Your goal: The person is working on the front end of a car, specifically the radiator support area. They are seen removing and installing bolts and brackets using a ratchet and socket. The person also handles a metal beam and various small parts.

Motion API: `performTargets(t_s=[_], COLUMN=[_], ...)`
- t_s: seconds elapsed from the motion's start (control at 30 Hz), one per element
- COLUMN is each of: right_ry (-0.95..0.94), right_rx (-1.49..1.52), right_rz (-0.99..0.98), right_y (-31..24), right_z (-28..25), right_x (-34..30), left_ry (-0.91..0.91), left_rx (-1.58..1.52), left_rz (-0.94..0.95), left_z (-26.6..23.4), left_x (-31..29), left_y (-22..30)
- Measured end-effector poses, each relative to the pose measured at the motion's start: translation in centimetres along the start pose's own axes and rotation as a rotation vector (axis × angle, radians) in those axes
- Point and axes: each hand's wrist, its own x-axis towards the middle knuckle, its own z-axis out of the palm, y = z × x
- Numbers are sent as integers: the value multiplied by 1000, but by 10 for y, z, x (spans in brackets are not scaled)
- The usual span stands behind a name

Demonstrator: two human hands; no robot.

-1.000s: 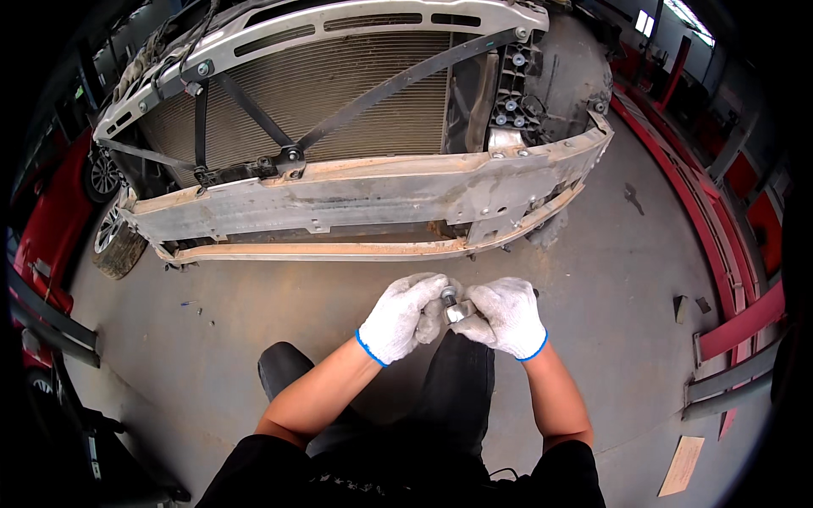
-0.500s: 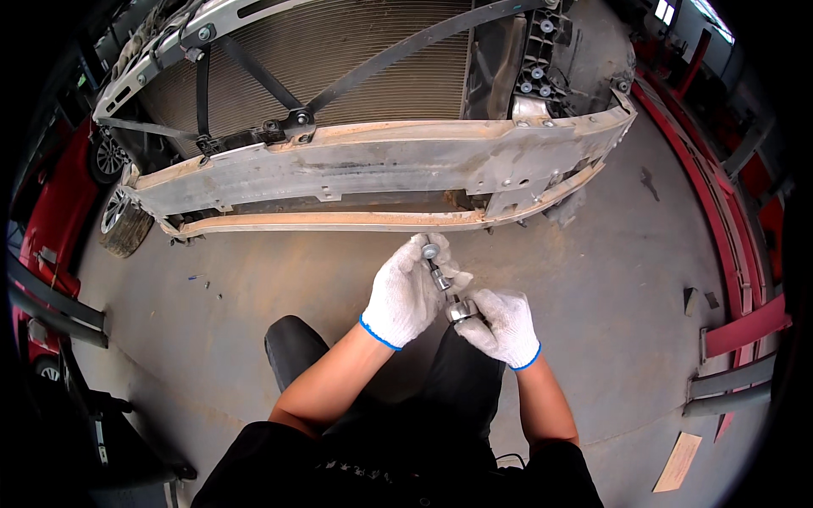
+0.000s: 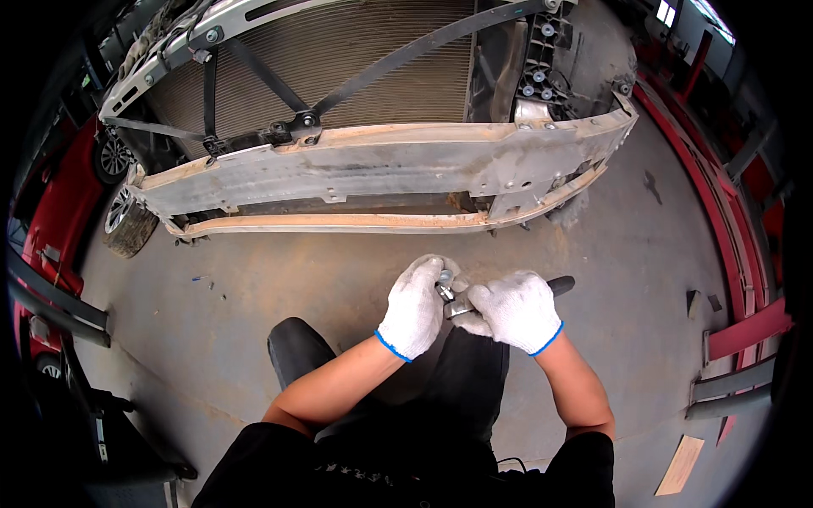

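Note:
Both hands wear white knit gloves with blue cuffs and meet above my knees. My left hand [image 3: 415, 306] is closed around a small silver socket [image 3: 445, 293]; a round silver bolt head [image 3: 445, 276] shows just beyond it between the fingers. My right hand [image 3: 517, 311] grips a ratchet wrench [image 3: 457, 307] close to its shiny round head, and the black handle sticks out to the right past the knuckles. The socket and the ratchet head sit close together; fingers partly hide whether they are joined.
Ahead stands a car front stripped to its metal bumper beam [image 3: 339, 173], with the radiator [image 3: 381, 76] behind black braces. A wheel [image 3: 127, 224] and a red car [image 3: 63, 203] are at left. Red lift rails [image 3: 703, 186] run along the right. A flat board [image 3: 679, 466] lies lower right.
The left hand has come slightly down and right. My right hand has turned and risen a little, bringing the ratchet's black handle into sight; socket and ratchet head are closer.

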Motion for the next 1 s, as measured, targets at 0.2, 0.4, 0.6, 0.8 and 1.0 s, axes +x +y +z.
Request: performTargets(t_s=[0.2,0.4,0.6,0.8,1.0], right_ry=[105,147,-143,-42,213], right_rx=[123,444,1190,1446,1662], right_rz=[-68,208,367,526,655], right_y=[8,-14,-30,-41,-46], right_z=[5,45,28,30,34], right_x=[-5,-24,-32,-31,-23], left_ry=[-114,-102,-153,-173,-192], left_rx=[-44,-55,-52,-11,-159], left_rz=[-190,-71,-130,-48,-60], left_z=[-7,-15,-26,-34,-30], left_x=[9,7,10,10,10], left_y=[3,-13,6,3,5])
